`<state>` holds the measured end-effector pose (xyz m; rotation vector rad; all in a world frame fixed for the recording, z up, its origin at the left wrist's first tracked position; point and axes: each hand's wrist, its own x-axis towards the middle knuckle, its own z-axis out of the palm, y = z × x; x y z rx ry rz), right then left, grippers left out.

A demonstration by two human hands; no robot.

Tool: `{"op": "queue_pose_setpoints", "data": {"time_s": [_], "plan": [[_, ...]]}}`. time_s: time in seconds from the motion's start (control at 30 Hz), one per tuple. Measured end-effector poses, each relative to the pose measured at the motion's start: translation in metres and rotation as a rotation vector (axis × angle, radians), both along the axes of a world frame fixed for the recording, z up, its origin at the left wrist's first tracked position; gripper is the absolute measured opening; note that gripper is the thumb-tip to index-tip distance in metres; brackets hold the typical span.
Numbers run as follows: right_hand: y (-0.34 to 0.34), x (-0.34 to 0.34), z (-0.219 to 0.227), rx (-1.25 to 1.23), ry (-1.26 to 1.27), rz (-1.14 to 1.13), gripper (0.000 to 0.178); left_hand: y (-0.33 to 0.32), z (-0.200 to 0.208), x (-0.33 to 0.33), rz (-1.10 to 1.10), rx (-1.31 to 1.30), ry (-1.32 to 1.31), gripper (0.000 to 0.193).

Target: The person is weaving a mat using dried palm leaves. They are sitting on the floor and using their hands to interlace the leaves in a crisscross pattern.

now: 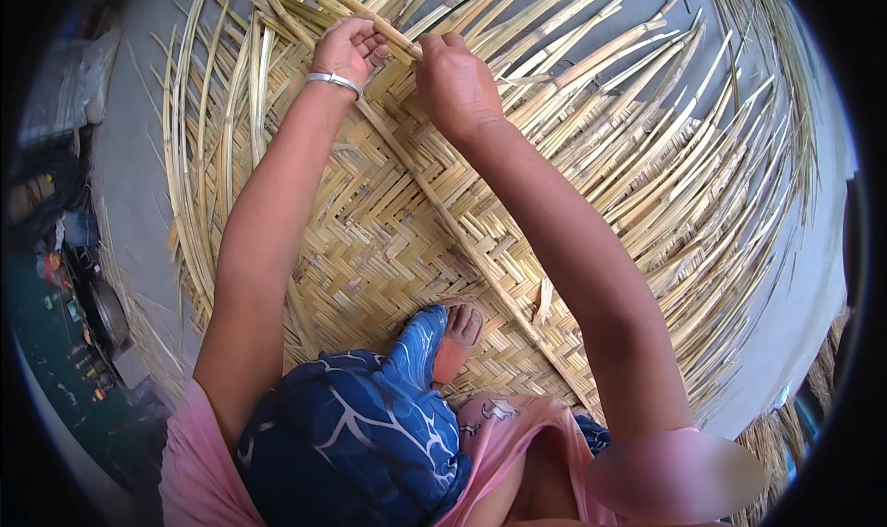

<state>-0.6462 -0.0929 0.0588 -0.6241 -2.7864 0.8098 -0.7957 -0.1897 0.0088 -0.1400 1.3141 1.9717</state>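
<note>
A long pale reed strip [395, 36] slants from the top edge down to the right across my hands. My right hand [459, 85] is closed in a fist around its lower end. My left hand [350, 50], with a silver bangle at the wrist, has its fingers curled against the strip farther up. Below both hands lies a large woven reed mat [370, 218] in a zigzag pattern. Its unwoven strips [637, 171] fan outward at the far and right sides. A long thin rod [476, 257] runs diagonally over the weave.
My bare foot [456, 342] rests on the mat, below a blue patterned trouser leg [356, 435]. Grey floor [134, 171] surrounds the mat. Clutter with a dark round pan [109, 313] stands at the left. Bundled dry stalks [771, 458] lie at the lower right.
</note>
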Motion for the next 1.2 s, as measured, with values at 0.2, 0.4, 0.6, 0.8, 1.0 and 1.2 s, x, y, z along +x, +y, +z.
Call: {"op": "queue_pose_setpoints", "data": {"time_s": [0.2,0.4,0.6,0.8,1.0,1.2], "plan": [[0.005,-0.018,-0.01,-0.139,-0.116,-0.167,0.017,-0.01,0.002,-0.013,-0.178,0.066,0.132,0.01],[0.008,-0.024,-0.023,-0.192,-0.082,-0.322,0.019,0.026,0.01,-0.023,-0.343,-0.079,0.351,0.012],[0.008,-0.025,-0.017,-0.327,-0.053,-0.406,0.019,0.063,-0.024,-0.042,-0.617,-0.375,0.807,0.026],[0.013,-0.021,-0.015,-0.375,-0.005,-0.493,0.02,0.092,0.019,-0.001,-0.937,-1.046,1.438,0.04],[0.013,-0.022,-0.03,-0.484,0.059,-0.575,0.018,0.111,0.017,-0.022,-0.916,-1.112,1.495,0.057],[0.02,-0.023,-0.042,-0.586,0.08,-0.635,0.02,0.109,0.01,-0.038,-0.974,-0.735,1.197,0.072]]}}
